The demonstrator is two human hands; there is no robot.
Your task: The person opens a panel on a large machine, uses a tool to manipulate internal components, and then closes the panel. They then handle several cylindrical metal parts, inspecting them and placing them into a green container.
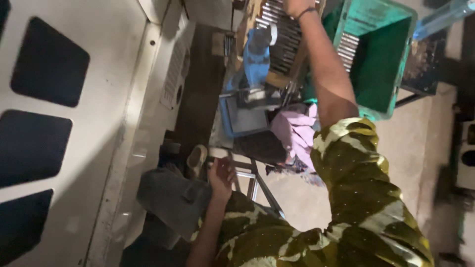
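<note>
Hands apart: right hand (296, 6) up at rod tray (279, 39), left hand (221, 175) low.
Right fingers cut off by frame, grip can't tell; left fingers loosely curled, empty, steadying by metal frame (252, 180).

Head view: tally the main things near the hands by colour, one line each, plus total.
Green crate: 1
Blue machine part: 1
Pink cloth: 1
Wooden tray of grey metal rods: 1
Total: 4
The right hand is at the tray; the left hand rests low by the metal frame.
</note>
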